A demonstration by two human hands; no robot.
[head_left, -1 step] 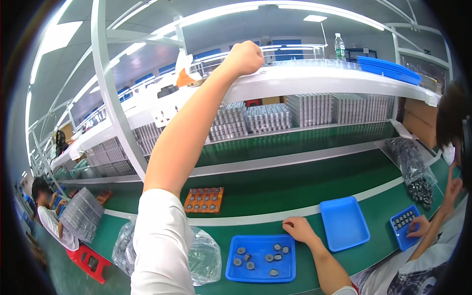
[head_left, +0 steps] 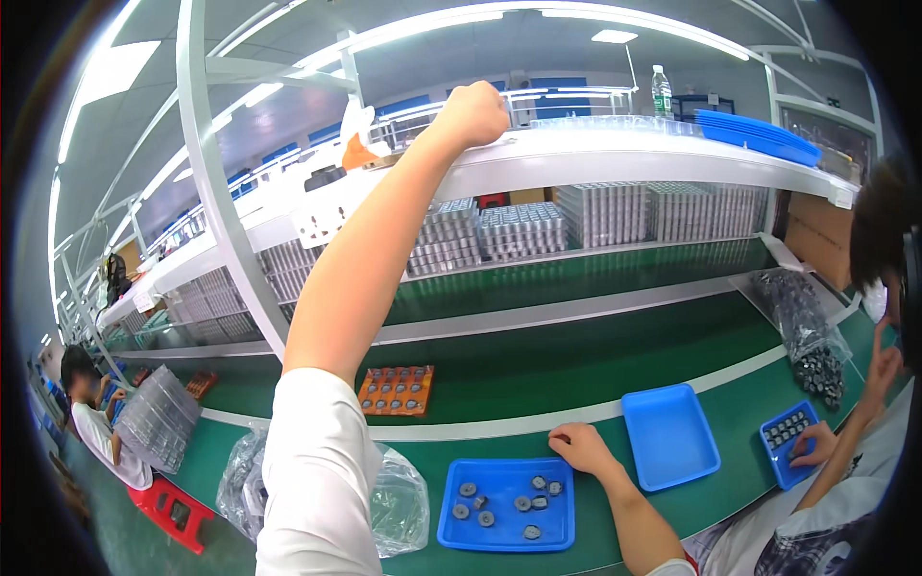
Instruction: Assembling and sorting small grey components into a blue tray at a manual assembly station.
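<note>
My left hand [head_left: 474,113] is raised high over the white upper shelf [head_left: 576,158], its fingers curled into a fist. Whatever it may hold is hidden. Beside the upper right corner of a blue tray [head_left: 506,548] rests my right hand [head_left: 580,447], fingers bent inward; I cannot see anything in them. Several small grey round parts [head_left: 522,503] lie loose in that tray. An empty-looking second blue tray [head_left: 670,438] stands to the right of my right hand. Left of the near tray is a clear plastic bag [head_left: 399,501], partly hidden by my left sleeve.
An orange tray of grey parts [head_left: 397,391] lies on the green belt [head_left: 576,355]. Stacked grey parts [head_left: 603,213] fill the lower shelf. At right, a co-worker's hand [head_left: 816,444] reaches into a small blue tray [head_left: 789,470]. A metal post [head_left: 206,163] rises at left.
</note>
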